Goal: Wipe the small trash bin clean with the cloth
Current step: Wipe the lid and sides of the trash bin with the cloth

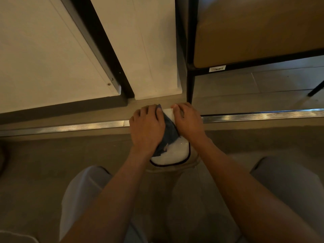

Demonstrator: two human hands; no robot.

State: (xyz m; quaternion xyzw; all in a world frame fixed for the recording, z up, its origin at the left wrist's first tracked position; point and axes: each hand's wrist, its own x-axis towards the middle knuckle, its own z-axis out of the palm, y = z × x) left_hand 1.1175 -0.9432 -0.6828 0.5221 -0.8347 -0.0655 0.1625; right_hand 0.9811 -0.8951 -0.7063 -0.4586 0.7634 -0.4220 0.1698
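Note:
A small white trash bin (175, 155) with a dark rim stands on the floor between my knees. A dark blue cloth (171, 133) lies across its top and left side. My left hand (149, 127) covers the cloth, fingers curled over it, and holds it against the bin. My right hand (188, 121) grips the bin's far right edge, fingers bent over the top. Most of the bin's body is hidden under both hands and the cloth.
A metal threshold strip (254, 116) crosses the floor just behind the bin. White cabinet panels (52, 58) rise at the left and centre. A black-framed piece of furniture (190, 85) stands at the right, its leg close to my right hand.

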